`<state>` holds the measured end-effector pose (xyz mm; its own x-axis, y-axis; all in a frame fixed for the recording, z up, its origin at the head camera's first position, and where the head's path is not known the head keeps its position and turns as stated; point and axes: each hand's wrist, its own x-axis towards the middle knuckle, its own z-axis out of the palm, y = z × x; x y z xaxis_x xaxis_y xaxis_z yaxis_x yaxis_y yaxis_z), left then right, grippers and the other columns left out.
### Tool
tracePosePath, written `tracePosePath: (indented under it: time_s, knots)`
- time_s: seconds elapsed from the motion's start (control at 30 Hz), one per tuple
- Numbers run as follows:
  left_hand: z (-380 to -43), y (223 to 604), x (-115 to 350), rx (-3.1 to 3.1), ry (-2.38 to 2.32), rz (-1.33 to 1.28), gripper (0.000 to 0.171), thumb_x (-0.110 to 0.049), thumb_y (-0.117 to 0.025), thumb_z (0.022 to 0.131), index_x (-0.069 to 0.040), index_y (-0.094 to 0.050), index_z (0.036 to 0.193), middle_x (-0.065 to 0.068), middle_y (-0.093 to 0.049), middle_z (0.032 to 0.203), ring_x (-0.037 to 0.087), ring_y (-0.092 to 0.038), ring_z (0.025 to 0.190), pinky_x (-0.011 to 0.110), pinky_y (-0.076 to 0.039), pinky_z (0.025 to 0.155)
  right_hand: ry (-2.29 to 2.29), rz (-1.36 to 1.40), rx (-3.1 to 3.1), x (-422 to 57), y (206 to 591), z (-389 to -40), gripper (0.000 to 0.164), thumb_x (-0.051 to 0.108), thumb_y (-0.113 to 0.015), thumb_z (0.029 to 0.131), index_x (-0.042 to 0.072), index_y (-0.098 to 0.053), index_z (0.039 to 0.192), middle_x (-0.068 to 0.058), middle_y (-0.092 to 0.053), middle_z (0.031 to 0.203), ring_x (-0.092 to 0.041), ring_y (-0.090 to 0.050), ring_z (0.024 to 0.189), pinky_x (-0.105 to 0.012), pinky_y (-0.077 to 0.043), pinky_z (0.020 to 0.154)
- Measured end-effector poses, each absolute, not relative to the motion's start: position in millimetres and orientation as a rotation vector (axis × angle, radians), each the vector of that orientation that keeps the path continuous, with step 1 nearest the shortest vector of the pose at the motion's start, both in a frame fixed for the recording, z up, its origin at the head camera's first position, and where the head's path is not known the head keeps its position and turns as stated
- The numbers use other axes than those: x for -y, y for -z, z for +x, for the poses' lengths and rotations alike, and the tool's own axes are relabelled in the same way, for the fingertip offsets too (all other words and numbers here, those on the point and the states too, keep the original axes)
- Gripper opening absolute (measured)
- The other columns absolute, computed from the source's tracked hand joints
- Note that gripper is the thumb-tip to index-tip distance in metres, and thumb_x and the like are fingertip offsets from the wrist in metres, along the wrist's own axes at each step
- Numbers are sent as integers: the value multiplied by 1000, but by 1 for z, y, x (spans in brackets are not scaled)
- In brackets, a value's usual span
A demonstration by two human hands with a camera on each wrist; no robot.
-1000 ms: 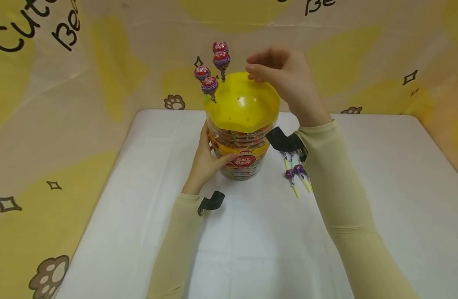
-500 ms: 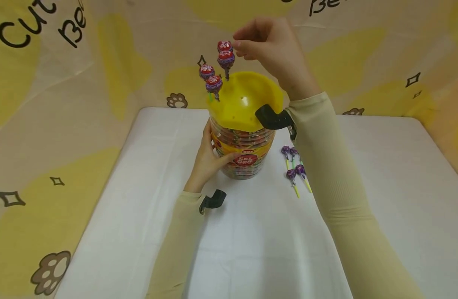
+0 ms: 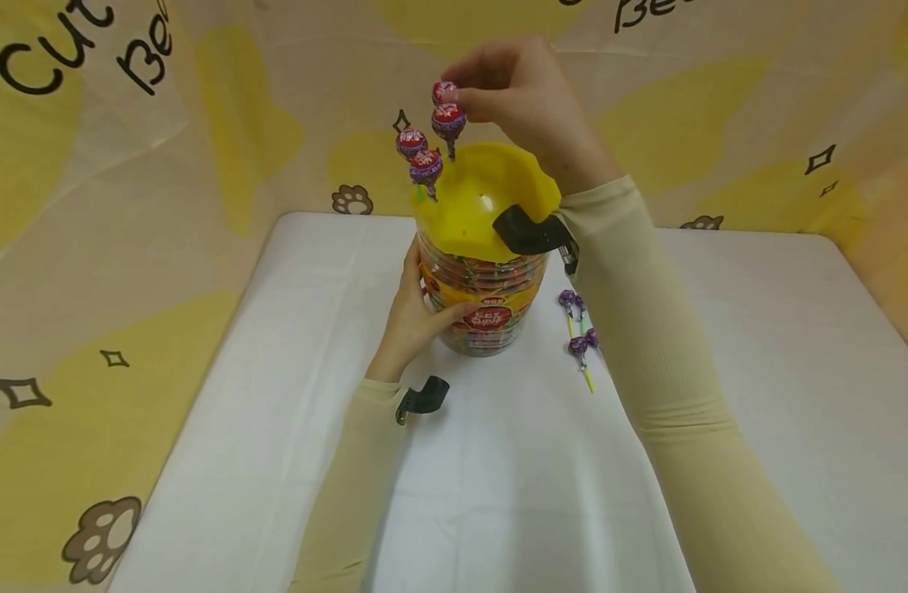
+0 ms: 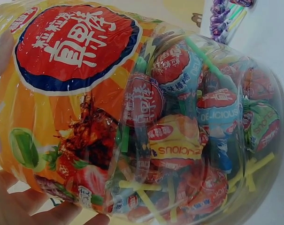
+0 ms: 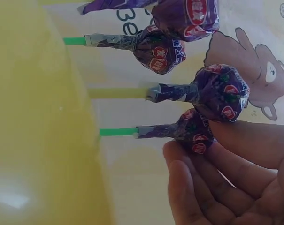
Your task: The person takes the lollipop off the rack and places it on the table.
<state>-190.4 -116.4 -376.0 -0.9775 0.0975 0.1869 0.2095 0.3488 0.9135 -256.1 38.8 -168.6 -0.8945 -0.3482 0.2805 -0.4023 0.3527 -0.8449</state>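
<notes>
A clear plastic jar (image 3: 486,317) full of wrapped lollipops stands on the table under a yellow lid (image 3: 472,222) with small holes. My left hand (image 3: 409,325) holds the jar's left side, thumb across the label. Two purple-wrapped lollipops (image 3: 426,167) stand upright at the lid's left edge, and another pair rises behind them. My right hand (image 3: 531,95) pinches the head of the rearmost lollipop (image 5: 196,131) between thumb and fingers; its green stick meets the lid's edge in the right wrist view. Beside it stands a lollipop (image 5: 221,91) on a yellow stick.
Several purple-wrapped lollipops (image 3: 578,347) lie on the white tabletop (image 3: 498,478) right of the jar, partly covered by the right forearm in the head view. A patterned yellow and cream cloth (image 3: 335,82) hangs behind and at the sides.
My right hand has moved up and left from above the lid to the rearmost lollipop and now pinches its head. My left hand keeps its hold on the jar.
</notes>
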Motion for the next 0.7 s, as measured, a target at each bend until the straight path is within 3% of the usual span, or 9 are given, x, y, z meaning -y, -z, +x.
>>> tracePosePath:
  time_s: [0.7]
  knots:
    - [-189, 377, 114, 2514, 1683, -294, 106, -27, -77, 79, -23, -1, 152, 5, -17, 155, 26, -23, 139, 49, -27, 110, -1842, 670, 2074, -68, 176, -231, 22, 5, -66, 87, -4, -66, 107, -12, -66, 104, -21, -61, 94, -26, -50, 89]
